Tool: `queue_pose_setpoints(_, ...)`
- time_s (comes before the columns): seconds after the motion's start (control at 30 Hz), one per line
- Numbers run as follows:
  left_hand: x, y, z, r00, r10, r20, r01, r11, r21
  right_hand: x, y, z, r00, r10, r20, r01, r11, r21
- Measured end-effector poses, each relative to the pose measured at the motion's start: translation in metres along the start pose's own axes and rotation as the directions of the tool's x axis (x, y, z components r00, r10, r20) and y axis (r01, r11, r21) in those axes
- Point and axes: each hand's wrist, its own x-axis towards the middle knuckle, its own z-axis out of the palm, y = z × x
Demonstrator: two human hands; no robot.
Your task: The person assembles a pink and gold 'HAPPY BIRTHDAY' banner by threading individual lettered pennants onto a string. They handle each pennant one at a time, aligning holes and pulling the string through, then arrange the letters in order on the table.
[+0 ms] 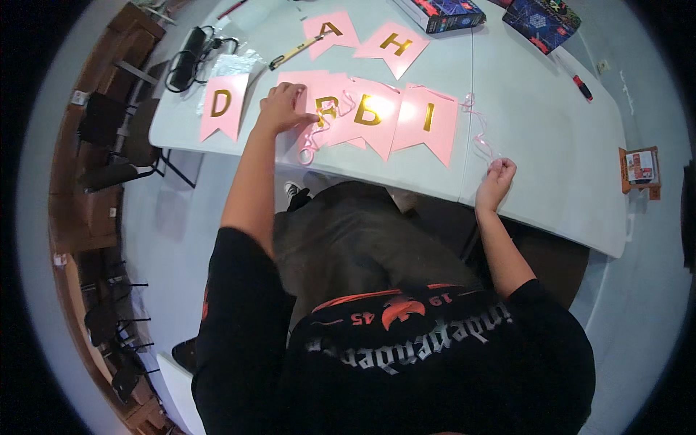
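Several pink pennant cards with gold letters lie overlapping in front of me, among them a middle pennant (370, 119) and a right-hand pennant (428, 127). My left hand (279, 109) rests on the left end of this row, its thumb and fingers apart on the leftmost pennant (293, 78). A thin pink ribbon (478, 138) runs out from the row's right side. At the table's near edge, my right hand (496, 185) pinches its end. More loose curls of ribbon lie over the left pennants, beside a small pink ribbon roll (307, 155).
Separate pennants lie around the row: a left one (223, 107) and two farther ones (330, 32) (395, 47). A yellowish utility knife (297, 52) touches the farther left one. Black cable gear (190, 58), clear plastic, boxes (453, 16) and a red-black tool (582, 88) share the white table (536, 145).
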Motion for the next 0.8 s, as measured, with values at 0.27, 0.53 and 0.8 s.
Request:
queue_pose_setpoints(0.27,0.027,0.021,-0.022,0.949,-0.260,0.179,0.226,0.956,0.187,-0.010,-0.012,0.006,0.999,0.034,0.020,-0.034,0.999,-0.020)
queue_pose_setpoints(0.53,0.051,0.031,-0.024,0.926,-0.209,0.314,0.096,0.935,0.340,-0.009,-0.017,0.003,0.999,-0.024,0.037,0.026,0.999,-0.037)
queue_pose_setpoints(0.8,0.097,0.010,-0.098,0.905,0.047,-0.422,-0.176,0.946,-0.273,-0.008,-0.007,0.001,0.998,-0.045,0.032,0.044,0.999,0.025)
